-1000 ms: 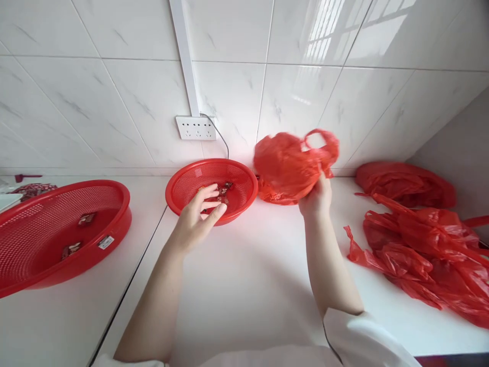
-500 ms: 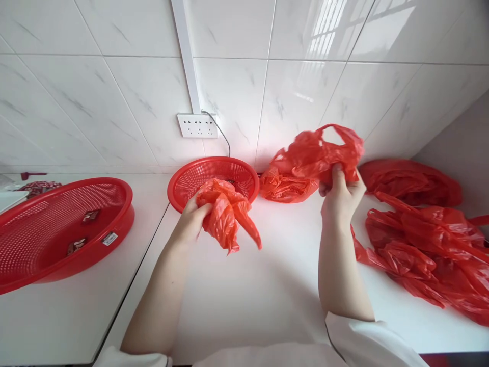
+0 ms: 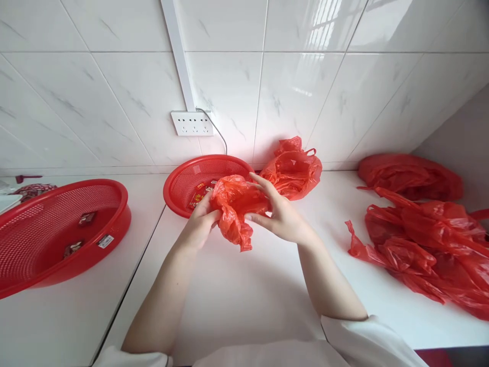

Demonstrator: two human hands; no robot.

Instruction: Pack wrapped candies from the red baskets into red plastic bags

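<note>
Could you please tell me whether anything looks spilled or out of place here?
Nothing looks spilled. The heap of bags at right merely looks untidy, crumpled with one end trailing on the counter.

We noted a white top (image 3: 263, 355), its left sleeve (image 3: 132, 358) and right sleeve (image 3: 362, 336) short, loose, edged with thin dark lines. Left forearm (image 3: 162, 298), right forearm (image 3: 328, 278) were bare; the left bore a tiny spot (image 3: 177, 283).

Both sides, slanting inward! Our bare left forearm (image 3: 166, 298) and bare right forearm (image 3: 326, 280) angled out of white fabric sleeves (image 3: 367, 339); our bare left hand (image 3: 198, 224) curled in a grip, our bare right hand (image 3: 284, 216) faced it, fingers stretched, thumb spread below!
</note>
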